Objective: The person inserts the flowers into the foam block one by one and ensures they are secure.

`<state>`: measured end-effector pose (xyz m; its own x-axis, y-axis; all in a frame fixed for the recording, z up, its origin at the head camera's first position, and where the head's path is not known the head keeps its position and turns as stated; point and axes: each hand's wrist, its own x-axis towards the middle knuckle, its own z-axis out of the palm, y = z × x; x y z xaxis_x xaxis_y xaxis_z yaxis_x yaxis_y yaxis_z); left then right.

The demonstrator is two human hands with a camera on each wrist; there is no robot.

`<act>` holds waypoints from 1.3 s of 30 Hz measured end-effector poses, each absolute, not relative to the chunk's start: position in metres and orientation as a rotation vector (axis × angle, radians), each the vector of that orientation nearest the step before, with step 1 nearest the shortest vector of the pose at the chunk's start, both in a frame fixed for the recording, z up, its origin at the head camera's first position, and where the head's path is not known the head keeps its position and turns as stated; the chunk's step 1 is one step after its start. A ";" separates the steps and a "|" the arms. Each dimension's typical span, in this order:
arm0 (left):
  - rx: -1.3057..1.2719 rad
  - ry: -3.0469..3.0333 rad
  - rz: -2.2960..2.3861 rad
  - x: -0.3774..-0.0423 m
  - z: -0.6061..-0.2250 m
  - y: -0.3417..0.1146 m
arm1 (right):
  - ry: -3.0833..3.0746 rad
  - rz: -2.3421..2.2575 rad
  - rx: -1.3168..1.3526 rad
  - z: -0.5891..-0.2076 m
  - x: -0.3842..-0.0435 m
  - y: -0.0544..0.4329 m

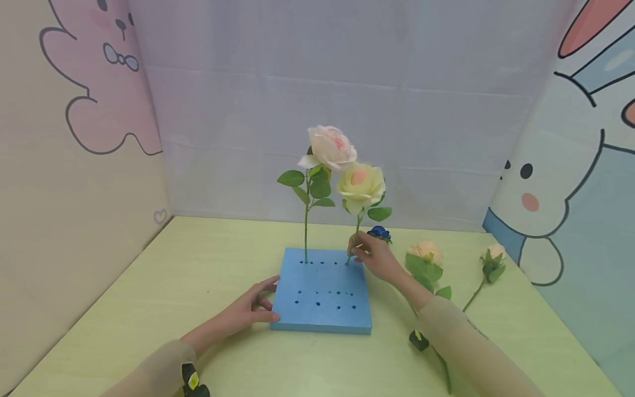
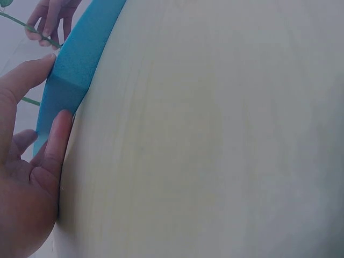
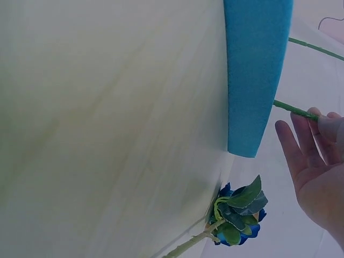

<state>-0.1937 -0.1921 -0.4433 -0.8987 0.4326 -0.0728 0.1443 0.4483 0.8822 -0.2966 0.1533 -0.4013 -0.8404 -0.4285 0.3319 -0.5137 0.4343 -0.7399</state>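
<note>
A blue board (image 1: 322,317) with rows of holes lies flat on the table. My left hand (image 1: 243,311) holds its left edge, thumb at the near corner and fingers along the side; the left wrist view shows this hand (image 2: 29,161) against the edge. My right hand (image 1: 374,256) pinches the low stem of a yellow artificial rose (image 1: 361,187) at the board's far right. In the right wrist view, the stem (image 3: 293,109) meets the board's top beneath this hand (image 3: 322,177). A pale pink rose (image 1: 331,148) stands upright in a far-left hole.
A blue rose (image 1: 380,233) lies behind my right hand. Right of the board lie a peach rose (image 1: 425,252) and a pale rosebud (image 1: 494,259), partly beneath or behind my right forearm. A white backdrop (image 1: 223,138) and printed side panels enclose the table (image 1: 163,286).
</note>
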 end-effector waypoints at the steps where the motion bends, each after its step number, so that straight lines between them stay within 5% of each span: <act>1: 0.493 2.414 1.431 -0.194 -0.443 -0.192 | -2.585 1.386 0.848 -0.401 -0.297 0.153; 39: 0.496 2.414 1.446 -0.195 -0.445 -0.191 | -2.626 1.345 0.891 -0.398 -0.303 0.150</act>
<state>-0.1946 -0.1914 -0.4451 -0.9008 0.4294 -0.0653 0.1450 0.4390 0.8867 -0.3026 0.1496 -0.3984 -0.8311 -0.4662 0.3032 -0.5185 0.4523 -0.7257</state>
